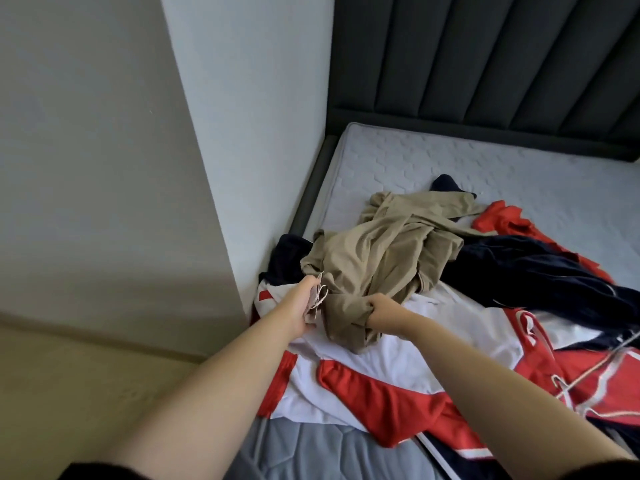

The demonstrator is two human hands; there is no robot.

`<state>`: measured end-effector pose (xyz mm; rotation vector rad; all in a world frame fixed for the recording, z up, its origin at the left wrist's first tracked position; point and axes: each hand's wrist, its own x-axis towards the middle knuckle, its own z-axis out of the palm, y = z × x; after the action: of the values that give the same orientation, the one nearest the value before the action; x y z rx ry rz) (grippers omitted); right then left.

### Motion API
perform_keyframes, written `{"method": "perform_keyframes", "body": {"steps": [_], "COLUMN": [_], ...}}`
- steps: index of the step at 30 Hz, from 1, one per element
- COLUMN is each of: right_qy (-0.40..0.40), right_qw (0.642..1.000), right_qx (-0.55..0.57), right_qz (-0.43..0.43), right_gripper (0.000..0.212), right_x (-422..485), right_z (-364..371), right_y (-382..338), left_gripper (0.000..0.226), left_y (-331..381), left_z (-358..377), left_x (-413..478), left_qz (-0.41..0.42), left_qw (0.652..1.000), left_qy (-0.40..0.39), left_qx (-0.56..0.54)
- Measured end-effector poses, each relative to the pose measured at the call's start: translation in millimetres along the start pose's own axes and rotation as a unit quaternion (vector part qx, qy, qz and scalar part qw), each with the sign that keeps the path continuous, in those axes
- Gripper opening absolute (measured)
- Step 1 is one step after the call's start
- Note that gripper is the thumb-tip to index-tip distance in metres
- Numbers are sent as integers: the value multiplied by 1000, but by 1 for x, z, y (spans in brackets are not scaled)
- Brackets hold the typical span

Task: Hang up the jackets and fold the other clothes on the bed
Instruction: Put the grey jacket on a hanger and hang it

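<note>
Both arms reach forward: left hand [302, 304] pinches, seemingly, the crumpled beige cotton garment [384, 251]'s frayed edge; right hand [380, 310], just beside, fists its fabric.

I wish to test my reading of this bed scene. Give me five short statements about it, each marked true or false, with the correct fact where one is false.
1. The left hand and the right hand both grip the beige garment. True.
2. The beige garment is folded neatly. False: it lies crumpled in a heap.
3. A red and white jacket lies under the beige garment. True.
4. The headboard is white. False: it is dark grey.
5. The navy garment hangs on the wall. False: it lies on the mattress, to the right of the beige garment.
</note>
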<state>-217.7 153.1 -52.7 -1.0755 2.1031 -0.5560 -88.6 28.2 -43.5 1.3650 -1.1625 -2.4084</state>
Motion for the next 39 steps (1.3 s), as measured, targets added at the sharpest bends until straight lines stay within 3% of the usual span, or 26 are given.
{"method": "perform_keyframes", "body": {"steps": [2,4,6,8,10,12,14,16,19,21,23,25,27,30,32,35,39], "right_qy": [-53,-158,-304,-381,-309,-133,49,150,137,117,88,39,-10,-59,-5,157,208], "right_qw": [997,986,949,917,934,965,988,988,974,937,904,889,900,933,952,965,968], "right_qx": [48,51,84,116,178,214,122,5,-173,-316,-407,-453,-436,-353,-305,-211,-138], "right_qz": [-11,-33,-23,-4,33,75,77,29,-44,-92,-100,-56,-28,-44,-32,3,-36], "right_gripper": [15,23,16,31,35,41,46,57,85,86,60,30,29,30,27,19,78], "right_x": [-5,-12,-17,-17,-13,-5,2,8,10,13,14,13,8,-3,-4,2,13], "right_z": [6,7,5,4,5,10,14,16,21,28,34,38,43,44,36,18,2], "right_y": [-11,-22,-26,-20,-18,-13,-7,0,-1,-1,0,-1,-3,-11,-20,-39,-69], "left_gripper": [31,33,30,25,25,33,42,44,29,23,30,42,52,57,57,58,59], "left_y": [2,2,0,-6,-13,-20,-26,-30,-31,-31,-31,-27,-19,-3,7,23,46], "left_z": [-5,-15,-29,-37,-40,-39,-40,-43,-48,-52,-59,-65,-71,-74,-72,-68,-70], "left_x": [-2,-4,-5,-8,-1,2,2,2,-2,-3,-2,-4,-6,-12,-17,-23,-37], "left_qz": [3,10,-4,-27,-2,36,38,47,93,120,133,161,213,263,286,331,358], "left_qw": [998,992,987,990,984,968,957,940,884,844,824,831,846,833,809,785,782], "left_qy": [45,70,50,8,-16,-12,-13,-10,-1,-1,0,35,82,109,100,80,68], "left_qx": [52,107,151,137,180,247,287,338,458,522,551,532,481,474,503,518,506]}}
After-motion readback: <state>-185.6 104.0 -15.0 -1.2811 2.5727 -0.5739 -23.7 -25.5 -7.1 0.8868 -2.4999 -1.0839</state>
